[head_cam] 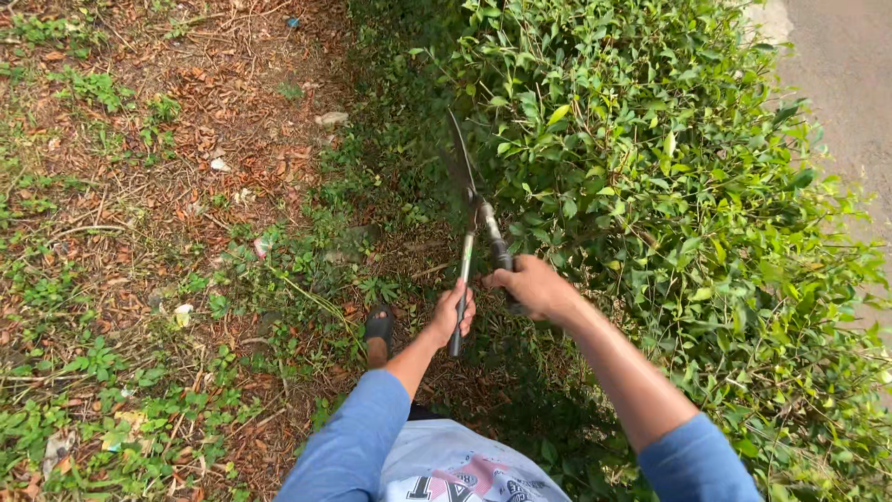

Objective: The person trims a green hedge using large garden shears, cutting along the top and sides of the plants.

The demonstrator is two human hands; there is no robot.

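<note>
An outdoor garden or yard by a roadside. A leafy green hedge fills the right half; left of the hedge lies bare ground strewn with dry brown leaves and weeds; right of it runs grey pavement.

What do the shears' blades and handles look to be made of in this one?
Hedge shears: the blades look like dark, dull metal, thin and tapering, though blurred. The handle shafts seem pale metal tubing with a light sheen. The grips under the left hand and right hand appear black, probably rubber or plastic; mostly covered.
</note>
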